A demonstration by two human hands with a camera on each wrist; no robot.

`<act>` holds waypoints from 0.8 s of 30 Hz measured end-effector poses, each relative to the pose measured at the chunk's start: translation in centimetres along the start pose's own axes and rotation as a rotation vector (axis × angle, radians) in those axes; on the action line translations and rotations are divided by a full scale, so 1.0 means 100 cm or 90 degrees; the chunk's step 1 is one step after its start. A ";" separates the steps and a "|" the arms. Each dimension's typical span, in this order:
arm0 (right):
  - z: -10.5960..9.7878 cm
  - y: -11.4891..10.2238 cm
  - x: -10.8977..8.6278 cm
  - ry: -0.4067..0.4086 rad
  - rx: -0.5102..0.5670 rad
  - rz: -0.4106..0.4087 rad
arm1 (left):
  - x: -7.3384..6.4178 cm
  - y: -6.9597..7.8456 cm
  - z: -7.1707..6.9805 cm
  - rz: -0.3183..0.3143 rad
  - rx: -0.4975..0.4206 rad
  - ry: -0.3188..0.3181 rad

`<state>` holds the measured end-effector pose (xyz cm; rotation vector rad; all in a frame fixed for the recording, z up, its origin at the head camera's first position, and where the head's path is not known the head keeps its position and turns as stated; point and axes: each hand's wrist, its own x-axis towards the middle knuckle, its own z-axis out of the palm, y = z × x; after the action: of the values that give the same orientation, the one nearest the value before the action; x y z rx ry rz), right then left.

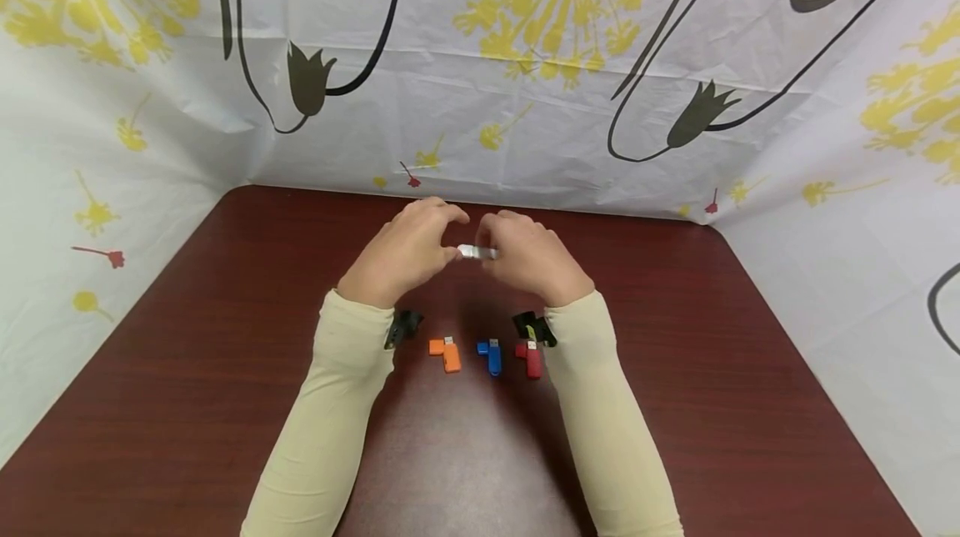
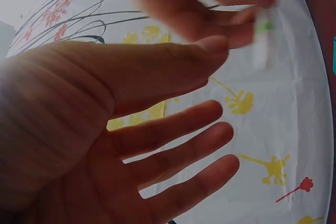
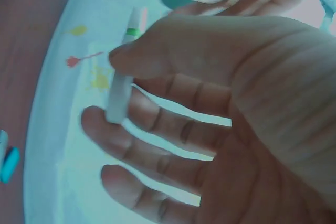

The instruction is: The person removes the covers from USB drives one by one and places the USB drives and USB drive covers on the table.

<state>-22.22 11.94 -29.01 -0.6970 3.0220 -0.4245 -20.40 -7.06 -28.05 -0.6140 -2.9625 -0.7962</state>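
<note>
At twelve o'clock, the right hand point(image 1: 536, 258) pinches a white stick point(image 3: 120, 95), likely light, stiff, best held mid-length; left hand point(image 1: 408, 252) spread.

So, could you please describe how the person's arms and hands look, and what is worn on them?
Both arms wear cream, close-fitting long sleeves that end at the wrists. The left hand and right hand are bare, without gloves. A small black piece sits by each inner wrist; its details are too small to tell.
</note>
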 end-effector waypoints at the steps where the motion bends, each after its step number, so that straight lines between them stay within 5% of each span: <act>1: -0.003 -0.001 -0.004 0.015 -0.002 -0.004 | 0.001 0.000 0.001 0.008 0.000 -0.004; 7: -0.011 -0.004 -0.024 0.091 -0.019 -0.036 | 0.004 0.005 0.005 0.061 -0.006 -0.009; 13: -0.016 -0.001 -0.036 0.147 -0.021 -0.066 | 0.005 0.011 0.006 0.113 -0.007 0.029; 24: -0.022 0.002 -0.042 0.174 -0.005 -0.091 | 0.001 0.016 0.010 0.142 -0.025 0.090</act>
<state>-18.66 14.53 -27.21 -0.9308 3.2392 -0.5554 -19.84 -5.30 -28.11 -0.8354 -2.6975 -0.8393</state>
